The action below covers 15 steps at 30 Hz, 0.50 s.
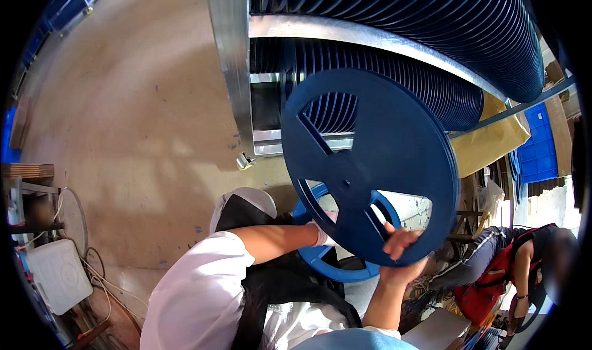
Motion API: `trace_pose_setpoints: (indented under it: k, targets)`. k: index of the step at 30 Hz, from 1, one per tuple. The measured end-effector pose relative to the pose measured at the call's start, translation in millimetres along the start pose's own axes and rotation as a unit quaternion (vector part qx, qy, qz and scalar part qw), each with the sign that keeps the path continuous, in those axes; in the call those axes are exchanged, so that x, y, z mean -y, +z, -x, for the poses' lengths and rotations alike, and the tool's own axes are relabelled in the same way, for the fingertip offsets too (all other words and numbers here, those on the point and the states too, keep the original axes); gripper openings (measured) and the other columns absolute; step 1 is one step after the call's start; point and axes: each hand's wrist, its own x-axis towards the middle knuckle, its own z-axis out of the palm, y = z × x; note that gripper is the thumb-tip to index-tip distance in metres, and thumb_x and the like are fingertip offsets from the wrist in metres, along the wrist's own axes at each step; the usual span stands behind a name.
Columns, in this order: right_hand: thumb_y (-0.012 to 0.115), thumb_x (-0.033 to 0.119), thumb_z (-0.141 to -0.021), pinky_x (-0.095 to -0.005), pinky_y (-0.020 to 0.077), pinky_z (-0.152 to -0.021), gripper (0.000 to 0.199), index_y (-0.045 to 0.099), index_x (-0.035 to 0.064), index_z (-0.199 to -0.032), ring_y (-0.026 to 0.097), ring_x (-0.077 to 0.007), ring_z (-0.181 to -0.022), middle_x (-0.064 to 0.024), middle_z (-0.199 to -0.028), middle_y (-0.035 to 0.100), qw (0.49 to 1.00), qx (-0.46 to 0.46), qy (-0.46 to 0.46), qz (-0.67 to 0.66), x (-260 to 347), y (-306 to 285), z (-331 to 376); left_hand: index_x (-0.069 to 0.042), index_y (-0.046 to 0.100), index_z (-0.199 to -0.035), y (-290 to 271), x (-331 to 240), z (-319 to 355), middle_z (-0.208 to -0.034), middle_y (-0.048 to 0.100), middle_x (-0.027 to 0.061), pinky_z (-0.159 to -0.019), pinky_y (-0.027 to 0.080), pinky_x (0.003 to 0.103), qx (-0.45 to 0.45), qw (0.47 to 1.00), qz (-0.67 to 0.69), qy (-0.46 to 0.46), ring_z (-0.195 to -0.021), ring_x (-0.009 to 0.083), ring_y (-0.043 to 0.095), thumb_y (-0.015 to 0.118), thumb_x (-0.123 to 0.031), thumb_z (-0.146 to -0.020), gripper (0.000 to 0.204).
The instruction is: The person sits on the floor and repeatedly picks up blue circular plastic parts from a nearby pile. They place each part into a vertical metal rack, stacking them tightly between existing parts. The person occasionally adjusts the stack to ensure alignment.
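My right hand [402, 251] grips the lower rim of a large dark blue plastic reel [370, 165] and holds it up on edge, tilted, in front of me. My thumb lies on its face near a cut-out. Behind it is a second, lighter blue reel [320, 260]. A co-worker in a white shirt and white cap [246, 199] crouches below me, with one hand [322, 234] on that lighter reel. My left hand is not visible.
A metal rack [231, 60] holds long rows of dark blue reels [431, 29] above and behind. Bare concrete floor [135, 103] lies at left, with a white box [58, 275] and cables. Another person in a red vest [505, 270] sits at right, near blue crates [539, 149].
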Motion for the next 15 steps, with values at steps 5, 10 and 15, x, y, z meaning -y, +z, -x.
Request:
trace_pose_setpoints:
  k: [5, 10, 15]
  targets:
    - [0.033, 0.053, -0.101, -0.0516, 0.0463, -0.100, 0.059, 0.052, -0.0032, -0.102, 0.058, -0.0218, -0.065, -0.0095, -0.066, 0.054, 0.998, 0.029, -0.006, 0.054, -43, 50, -18, -0.007, 0.045, -0.141, 19, 0, 12, -0.124, 0.052, 0.0092, -0.103, 0.042, 0.041, 0.047, 0.984, -0.170, 0.000, -0.112, 0.0241, 0.053, 0.034, -0.042, -0.104, 0.052]
    - [0.042, 0.013, -0.102, -0.0280, 0.0482, -0.073, 0.017, 0.054, 0.0029, -0.111, 0.057, -0.0133, -0.075, -0.0048, -0.083, 0.062, 0.971, 0.024, 0.010, 0.236, -74, 122, -40, -0.009, 0.039, -0.144, -13, 9, -6, -0.106, 0.050, 0.0068, -0.095, 0.042, 0.037, 0.017, 0.658, -0.749, 0.073, -0.097, 0.0193, 0.050, 0.034, -0.046, -0.104, 0.055]
    - [0.047, 0.008, -0.100, -0.0308, 0.0444, -0.066, 0.011, 0.053, 0.0027, -0.107, 0.052, -0.0169, -0.068, -0.0078, -0.082, 0.057, 0.955, -0.030, -0.088, 0.282, -130, 162, -66, -0.011, 0.032, -0.148, -1, 5, 12, -0.088, 0.048, 0.0043, -0.087, 0.042, 0.034, -0.001, 0.600, -0.799, 0.017, -0.082, 0.0146, 0.047, 0.034, -0.051, -0.103, 0.060]
